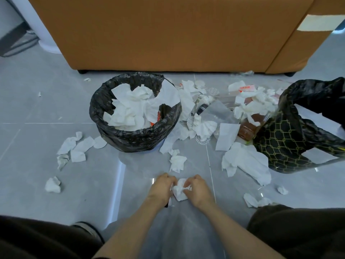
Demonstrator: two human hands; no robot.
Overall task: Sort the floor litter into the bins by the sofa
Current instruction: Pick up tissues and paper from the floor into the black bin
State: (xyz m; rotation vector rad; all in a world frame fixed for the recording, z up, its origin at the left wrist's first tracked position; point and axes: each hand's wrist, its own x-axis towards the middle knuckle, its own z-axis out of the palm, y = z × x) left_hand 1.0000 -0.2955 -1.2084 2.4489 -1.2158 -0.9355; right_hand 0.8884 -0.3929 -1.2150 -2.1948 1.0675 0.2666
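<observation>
Noting a loose wad of crumpled white tissue (53,185) lying far left on the glossy grey floor tiles (28,165), well apart from the other litter. Logging, to its upper right, a cluster of soft creased white tissues (74,146) lying near the foot of the left bin.

Recording that container as a round bin lined with a crinkled shiny black plastic bag (130,142), standing in front of the orange-brown fabric sofa (168,34). Finding it filled nearly to the rim with a heap of rumpled white tissues (128,107), with a sliver of something orange at the right inner wall; cannot tell what.

Seeing the left hand (162,187) and the right hand (197,189) meeting low at centre, each pinching one small crumpled white tissue wad (180,191) between curled fingers and thumb. Cannot tell whether the wad is touching the tiles.

Logging a dense scatter between the two bins:
- more torn tissue
- flat clear plastic bags (218,109)
- round silvery dimpled seals (213,91)
- a clear plastic bottle of brown liquid (249,128) lying on its side just beside the right bin

Noting a large spread-out white tissue sheet (246,163) lying in front of that bin.

Recording far right a black bin with a gold lattice pattern (280,143), lined with black film and holding flat white paper sheets (315,117).
</observation>
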